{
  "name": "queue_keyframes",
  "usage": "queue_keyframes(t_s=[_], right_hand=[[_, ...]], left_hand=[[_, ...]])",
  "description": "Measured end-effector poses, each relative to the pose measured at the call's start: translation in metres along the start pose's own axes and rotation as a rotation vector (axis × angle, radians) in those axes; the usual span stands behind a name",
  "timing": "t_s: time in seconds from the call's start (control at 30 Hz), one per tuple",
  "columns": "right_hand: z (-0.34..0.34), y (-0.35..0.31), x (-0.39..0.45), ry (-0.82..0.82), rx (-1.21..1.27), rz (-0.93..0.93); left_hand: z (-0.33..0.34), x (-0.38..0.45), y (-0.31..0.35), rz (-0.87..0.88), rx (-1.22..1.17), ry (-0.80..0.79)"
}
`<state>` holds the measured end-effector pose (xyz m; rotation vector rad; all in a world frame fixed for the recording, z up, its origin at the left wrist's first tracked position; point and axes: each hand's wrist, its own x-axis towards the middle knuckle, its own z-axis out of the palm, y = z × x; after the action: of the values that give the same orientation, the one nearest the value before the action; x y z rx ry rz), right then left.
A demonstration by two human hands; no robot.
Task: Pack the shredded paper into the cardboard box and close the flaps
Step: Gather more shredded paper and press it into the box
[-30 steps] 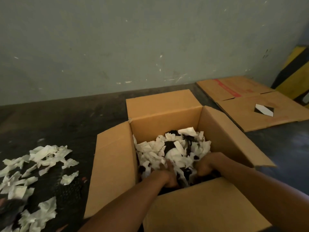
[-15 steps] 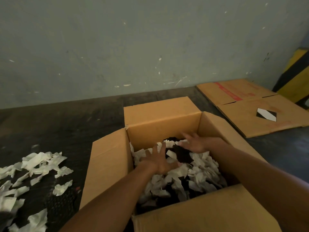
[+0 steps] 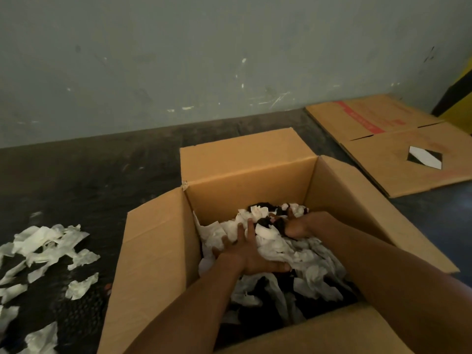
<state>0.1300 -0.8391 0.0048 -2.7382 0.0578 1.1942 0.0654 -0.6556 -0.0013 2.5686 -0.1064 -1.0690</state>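
Note:
An open cardboard box (image 3: pixel 158 251) stands on the dark floor with all its flaps spread outward. White and black shredded paper (image 3: pixel 301 256) fills its inside. My left hand (image 3: pixel 245 254) lies flat on the shreds in the left middle of the box, fingers spread, pressing down. My right hand (image 3: pixel 296 226) rests on the paper near the far wall, fingers partly buried in the shreds, so whether it grips any is unclear. A loose pile of white shredded paper (image 3: pixel 48 249) lies on the floor left of the box.
A flattened cardboard sheet (image 3: pixel 398 154) with red print lies on the floor at the back right. A grey-green wall (image 3: pixel 204 60) runs behind the box. A yellow-and-black post (image 3: pixel 457 98) stands at the far right edge.
Both hands went from clutching shreds at the near side of the box to spreading out over the pile. The paper now sits flatter. The view has tilted slightly.

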Motion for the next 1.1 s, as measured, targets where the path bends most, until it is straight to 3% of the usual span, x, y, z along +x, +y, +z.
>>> queue_keyframes(t_s=[0.17,0.27,0.43,0.57,0.63,0.8,1.0,1.1], right_hand=[[-0.002,-0.003,-0.012,0.033,-0.014,-0.022],[-0.009,-0.005,-0.028,0.002,-0.025,-0.166],[-0.025,0.009,-0.080,0.130,0.041,-0.281],[0.005,0.015,-0.114,-0.120,-0.276,-0.149],[0.030,0.014,-0.113,-0.231,-0.311,-0.122],[0.045,0.006,-0.110,-0.266,-0.362,-0.053],[0.014,0.003,-0.137,-0.146,-0.197,-0.038],[-0.002,-0.002,-0.155,-0.004,-0.043,0.016]], left_hand=[[-0.003,-0.006,0.001,0.000,0.007,0.002],[-0.014,-0.007,-0.003,0.017,0.119,-0.013],[-0.046,-0.040,0.002,0.043,0.216,0.089],[-0.026,-0.062,0.007,0.103,0.341,-0.144],[-0.006,-0.068,0.006,0.101,0.425,-0.214],[0.021,-0.075,0.009,0.067,0.453,-0.110],[0.006,-0.080,0.004,0.091,0.355,-0.004],[-0.012,-0.095,0.003,0.123,0.342,0.051]])
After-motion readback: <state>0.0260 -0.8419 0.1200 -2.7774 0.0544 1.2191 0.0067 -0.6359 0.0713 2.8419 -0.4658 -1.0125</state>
